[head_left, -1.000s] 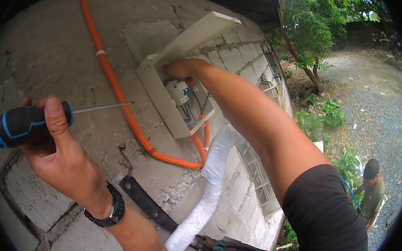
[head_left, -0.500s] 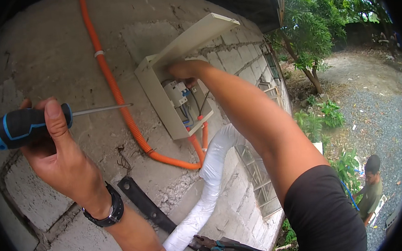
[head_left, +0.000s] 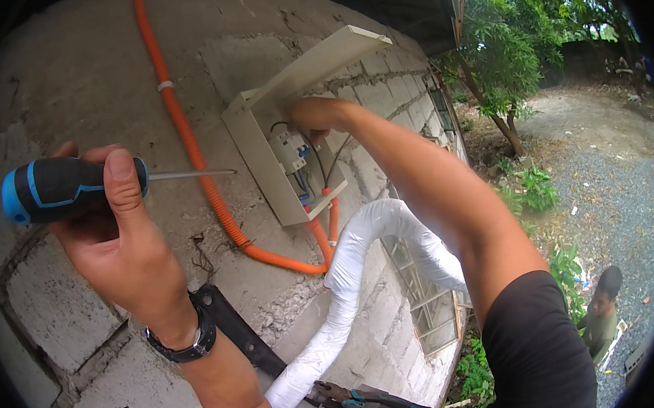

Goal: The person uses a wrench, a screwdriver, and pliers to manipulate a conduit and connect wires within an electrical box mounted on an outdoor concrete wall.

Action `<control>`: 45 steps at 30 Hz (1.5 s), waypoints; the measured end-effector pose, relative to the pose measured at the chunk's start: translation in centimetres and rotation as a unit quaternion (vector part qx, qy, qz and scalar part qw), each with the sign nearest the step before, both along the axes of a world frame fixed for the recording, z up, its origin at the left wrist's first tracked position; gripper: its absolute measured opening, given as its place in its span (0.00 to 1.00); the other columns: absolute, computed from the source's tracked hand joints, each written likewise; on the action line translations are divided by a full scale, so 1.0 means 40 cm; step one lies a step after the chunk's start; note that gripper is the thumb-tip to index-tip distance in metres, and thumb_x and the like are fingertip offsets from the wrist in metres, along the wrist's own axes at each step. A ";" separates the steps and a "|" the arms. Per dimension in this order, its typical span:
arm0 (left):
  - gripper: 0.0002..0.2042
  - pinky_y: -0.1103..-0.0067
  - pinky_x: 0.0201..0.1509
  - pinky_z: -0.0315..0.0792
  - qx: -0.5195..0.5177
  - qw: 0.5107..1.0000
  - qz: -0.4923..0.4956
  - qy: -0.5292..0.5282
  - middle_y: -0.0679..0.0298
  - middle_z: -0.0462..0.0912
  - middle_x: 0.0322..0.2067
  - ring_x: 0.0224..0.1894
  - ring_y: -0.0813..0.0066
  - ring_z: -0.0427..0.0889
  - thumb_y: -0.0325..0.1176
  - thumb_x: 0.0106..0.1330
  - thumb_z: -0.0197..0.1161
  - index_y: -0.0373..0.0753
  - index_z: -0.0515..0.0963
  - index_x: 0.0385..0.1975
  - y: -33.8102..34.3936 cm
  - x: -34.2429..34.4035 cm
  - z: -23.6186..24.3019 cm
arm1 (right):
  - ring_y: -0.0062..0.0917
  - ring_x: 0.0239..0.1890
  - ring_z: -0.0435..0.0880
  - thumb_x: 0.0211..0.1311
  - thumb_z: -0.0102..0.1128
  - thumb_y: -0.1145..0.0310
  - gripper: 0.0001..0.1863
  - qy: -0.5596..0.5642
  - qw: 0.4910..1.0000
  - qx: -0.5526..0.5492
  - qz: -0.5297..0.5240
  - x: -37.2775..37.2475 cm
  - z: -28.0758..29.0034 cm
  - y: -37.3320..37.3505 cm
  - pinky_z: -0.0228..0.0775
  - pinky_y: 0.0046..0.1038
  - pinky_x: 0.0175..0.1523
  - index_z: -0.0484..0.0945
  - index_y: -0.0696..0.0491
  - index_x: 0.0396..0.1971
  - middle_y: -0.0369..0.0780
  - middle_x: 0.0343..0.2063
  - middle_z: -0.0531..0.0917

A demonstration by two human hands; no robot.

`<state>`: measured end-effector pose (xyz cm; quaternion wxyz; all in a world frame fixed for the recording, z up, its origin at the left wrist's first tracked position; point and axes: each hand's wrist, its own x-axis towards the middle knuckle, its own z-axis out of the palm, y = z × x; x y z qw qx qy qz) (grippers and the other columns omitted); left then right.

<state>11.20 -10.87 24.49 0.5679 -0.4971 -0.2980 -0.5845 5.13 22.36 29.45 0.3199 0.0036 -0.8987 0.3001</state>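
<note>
My left hand [head_left: 125,241] is closed round a screwdriver [head_left: 74,187] with a black and blue handle, its metal shaft pointing right. My right hand [head_left: 319,116] reaches into a beige metal box [head_left: 252,164] on the wall, whose lid [head_left: 332,56] stands raised. Its fingers are curled beside a dark wire, partly hidden; what they grip is unclear. Just below and left of that hand are white breakers [head_left: 291,152] with wires. Orange corrugated conduits [head_left: 208,186] run down the wall and up to the box's bottom.
A white-wrapped pipe [head_left: 335,313] bends below the box, near a black metal bracket [head_left: 233,324] and dark tools [head_left: 371,405]. A block wall [head_left: 62,313] fills the left. To the lower right, another person [head_left: 602,314] is on gravel [head_left: 608,207] beside plants; trees [head_left: 504,32] stand behind.
My left hand and screwdriver have moved right and slightly up. My right hand has shifted right, revealing more dark wire in the box. The other person has moved lower in view.
</note>
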 end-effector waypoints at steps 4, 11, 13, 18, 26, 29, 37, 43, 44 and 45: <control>0.22 0.82 0.53 0.73 -0.011 1.000 -0.010 -0.002 0.65 0.84 0.42 0.44 0.80 0.80 0.34 0.71 0.71 0.34 0.72 0.59 0.015 0.014 -0.008 | 0.25 0.25 0.82 0.72 0.48 0.55 0.23 -0.001 1.000 -0.008 0.013 0.019 -0.016 0.005 0.69 0.29 0.30 0.80 0.56 0.55 0.41 0.43 0.85; 0.22 0.81 0.51 0.73 -0.033 0.999 -0.007 0.002 0.65 0.83 0.41 0.43 0.81 0.79 0.34 0.73 0.69 0.34 0.70 0.61 0.029 0.018 -0.016 | 0.27 0.33 0.82 0.66 0.63 0.56 0.21 0.098 0.991 -0.055 0.073 0.034 -0.074 0.048 0.72 0.30 0.44 0.85 0.56 0.49 0.39 0.41 0.86; 0.22 0.81 0.51 0.72 -0.042 0.999 -0.014 0.004 0.65 0.83 0.41 0.43 0.81 0.79 0.33 0.73 0.68 0.33 0.70 0.62 0.043 0.016 -0.018 | 0.29 0.33 0.82 0.65 0.66 0.55 0.20 0.144 0.984 -0.023 0.099 0.023 -0.111 0.116 0.72 0.31 0.46 0.86 0.56 0.47 0.40 0.42 0.86; 0.18 0.84 0.47 0.68 -0.135 0.988 -0.067 -0.045 0.69 0.79 0.39 0.41 0.85 0.74 0.31 0.74 0.63 0.34 0.72 0.60 0.030 -0.011 -0.019 | 0.32 0.33 0.82 0.61 0.74 0.55 0.19 0.281 0.949 0.109 0.091 0.042 -0.149 0.095 0.74 0.34 0.46 0.89 0.55 0.41 0.41 0.39 0.86; 0.10 0.84 0.35 0.69 -0.226 0.963 -0.064 -0.130 0.73 0.81 0.29 0.28 0.87 0.74 0.36 0.71 0.68 0.35 0.83 0.42 0.068 -0.036 -0.025 | 0.24 0.29 0.85 0.63 0.73 0.63 0.15 0.330 0.940 0.082 -0.029 0.113 -0.161 0.000 0.74 0.31 0.35 0.77 0.57 0.35 0.37 0.23 0.85; 0.09 0.84 0.32 0.70 -0.367 0.896 -0.159 -0.193 0.70 0.84 0.28 0.28 0.86 0.77 0.35 0.71 0.67 0.35 0.84 0.39 0.112 -0.074 -0.035 | 0.25 0.32 0.87 0.67 0.70 0.65 0.14 0.267 0.962 -0.046 -0.025 0.132 -0.193 0.028 0.78 0.30 0.36 0.75 0.58 0.41 0.42 0.27 0.86; 0.17 0.82 0.29 0.77 -0.427 0.856 -0.127 -0.264 0.64 0.86 0.33 0.29 0.81 0.84 0.35 0.69 0.69 0.27 0.82 0.50 0.319 -0.141 -0.108 | 0.32 0.39 0.90 0.71 0.67 0.67 0.11 0.286 0.850 -0.421 0.134 0.156 -0.309 -0.027 0.86 0.32 0.44 0.75 0.57 0.40 0.46 0.38 0.87; 0.14 0.82 0.28 0.75 -0.433 0.864 -0.116 -0.227 0.67 0.84 0.29 0.26 0.82 0.81 0.33 0.69 0.69 0.30 0.83 0.48 0.428 -0.217 -0.125 | 0.28 0.40 0.88 0.68 0.72 0.65 0.12 0.341 0.832 -0.419 0.127 0.144 -0.344 -0.089 0.78 0.30 0.52 0.79 0.56 0.38 0.40 0.35 0.88; 0.13 0.81 0.28 0.73 -0.450 0.866 -0.072 -0.204 0.68 0.84 0.28 0.25 0.83 0.80 0.33 0.69 0.69 0.32 0.84 0.46 0.432 -0.239 -0.130 | 0.28 0.40 0.88 0.68 0.72 0.65 0.12 0.338 0.833 -0.419 0.129 0.145 -0.343 -0.103 0.78 0.30 0.52 0.79 0.56 0.38 0.40 0.35 0.88; 0.10 0.80 0.27 0.70 -0.457 0.863 -0.083 -0.200 0.70 0.83 0.25 0.24 0.86 0.77 0.34 0.69 0.70 0.35 0.85 0.43 0.438 -0.238 -0.139 | 0.27 0.40 0.88 0.68 0.72 0.66 0.11 0.352 0.834 -0.415 0.097 0.145 -0.346 -0.112 0.76 0.29 0.52 0.80 0.57 0.38 0.39 0.35 0.88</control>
